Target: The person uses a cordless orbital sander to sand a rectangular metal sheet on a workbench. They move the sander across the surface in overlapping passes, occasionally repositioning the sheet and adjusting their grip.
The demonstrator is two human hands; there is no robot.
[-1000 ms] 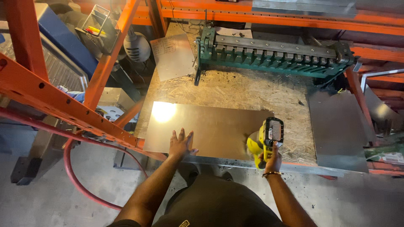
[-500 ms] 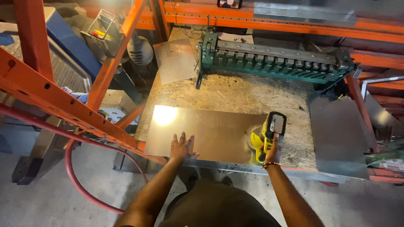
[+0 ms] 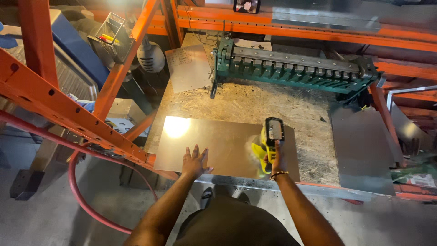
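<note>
The left hand (image 3: 195, 162) lies flat, palm down, on the near edge of a shiny metal sheet (image 3: 218, 146), all 5 fingers spread and released, gripping nothing; its forearm runs straight up from the lower left of the view. The right hand (image 3: 276, 159) is clenched around the handle of a yellow and black power tool (image 3: 269, 139), which stands over the right part of the same sheet, its dark battery end facing up toward the camera; a thin bracelet (image 3: 278, 173) circles that wrist. The sheet rests on a chipboard bench top (image 3: 291, 107), close to its near edge, with a bright lamp glare on its left portion. The working end of the tool is hidden beneath its body and the hand, so whether it touches the sheet cannot be told. Behind, a green bending machine (image 3: 296, 68) spans the back of the bench, and 1 smaller metal plate (image 3: 189, 68) lies to its left. Another grey sheet (image 3: 364, 146) sits at the right, partly cut off by an orange rack beam (image 3: 68, 114).
</note>
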